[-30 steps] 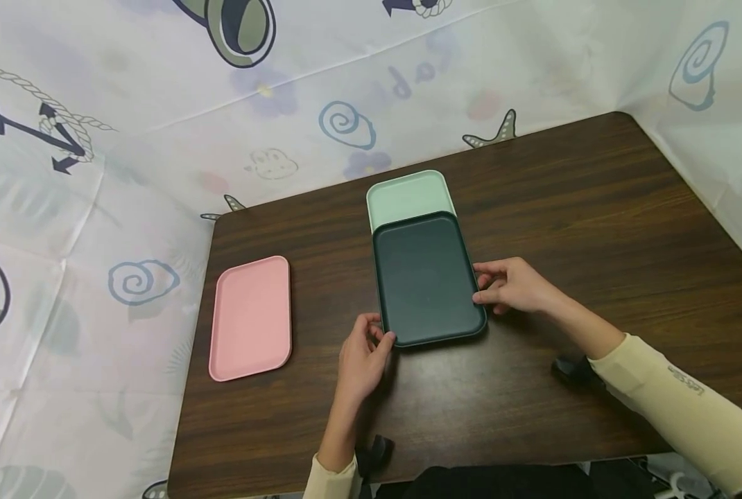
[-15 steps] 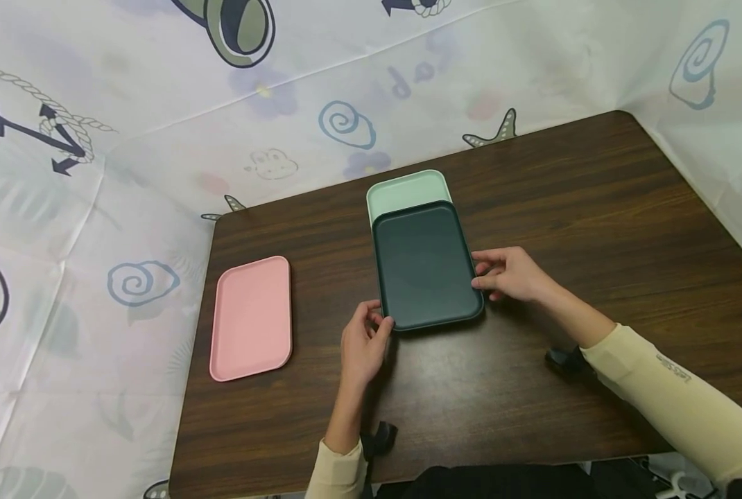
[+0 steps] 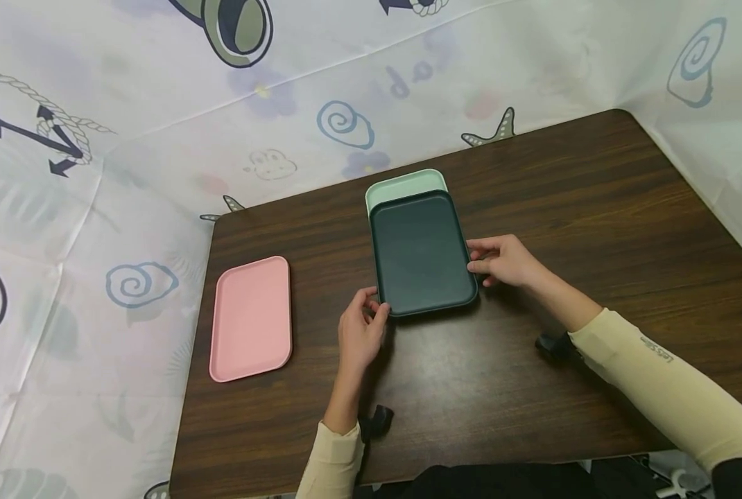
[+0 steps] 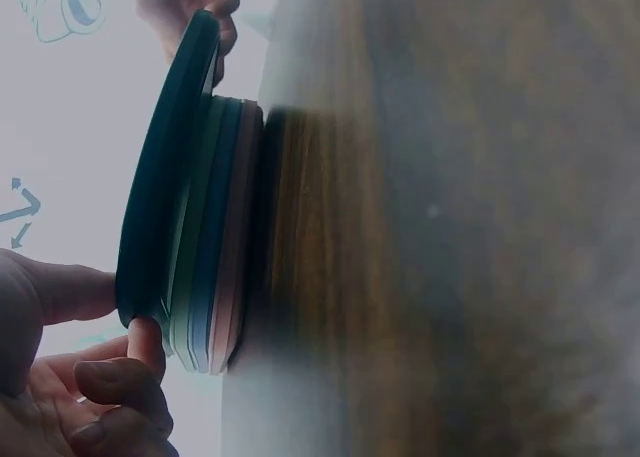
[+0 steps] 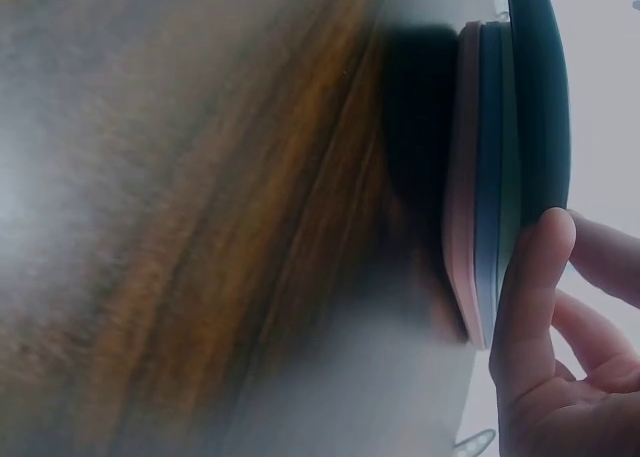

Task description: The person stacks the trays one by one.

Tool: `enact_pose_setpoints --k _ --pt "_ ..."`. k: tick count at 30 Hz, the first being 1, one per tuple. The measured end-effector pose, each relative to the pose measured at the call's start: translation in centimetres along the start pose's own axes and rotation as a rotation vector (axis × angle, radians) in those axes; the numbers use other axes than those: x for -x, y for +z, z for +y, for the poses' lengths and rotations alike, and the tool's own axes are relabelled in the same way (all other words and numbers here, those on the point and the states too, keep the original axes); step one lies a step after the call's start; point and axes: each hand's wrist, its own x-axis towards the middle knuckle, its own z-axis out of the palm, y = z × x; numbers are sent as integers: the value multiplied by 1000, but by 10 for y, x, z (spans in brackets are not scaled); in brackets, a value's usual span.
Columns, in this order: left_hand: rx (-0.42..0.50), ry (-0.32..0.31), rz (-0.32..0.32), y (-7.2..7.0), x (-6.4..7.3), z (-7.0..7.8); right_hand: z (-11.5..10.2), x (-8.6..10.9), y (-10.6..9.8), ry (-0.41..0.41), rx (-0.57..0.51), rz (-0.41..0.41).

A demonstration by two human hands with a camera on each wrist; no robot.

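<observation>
A dark green tray [image 3: 422, 253] is held between both hands over a stack of trays. My left hand [image 3: 361, 331] pinches its near left corner, thumb on the rim. On the right long side, my right hand [image 3: 505, 261] pinches the rim between thumb and fingers. Beneath it a mint green tray [image 3: 406, 186] shows only along its far end. Both wrist views show the stack edge-on: the mint tray on top, a blue tray [image 4: 217, 247] in the middle and a pink tray [image 4: 238, 247] at the bottom. In the left wrist view the dark tray is tilted relative to the stack.
Another pink tray [image 3: 252, 319] lies alone at the left of the dark wooden table [image 3: 596, 229]. A patterned white cloth [image 3: 296, 62] hangs behind and beside the table. Black straps [image 3: 380, 421] show under the wrists.
Both hands have moved the dark green tray away from the person, so it covers more of the mint green tray. The separate pink tray has stayed put.
</observation>
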Motion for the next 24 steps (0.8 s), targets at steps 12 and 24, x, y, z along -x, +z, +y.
enact_pose_setpoints --k 12,24 --pt "-57 8 12 3 -19 3 -7 -17 -5 3 -2 14" --pt "-76 15 15 5 -39 5 -12 -32 -8 3 25 28"
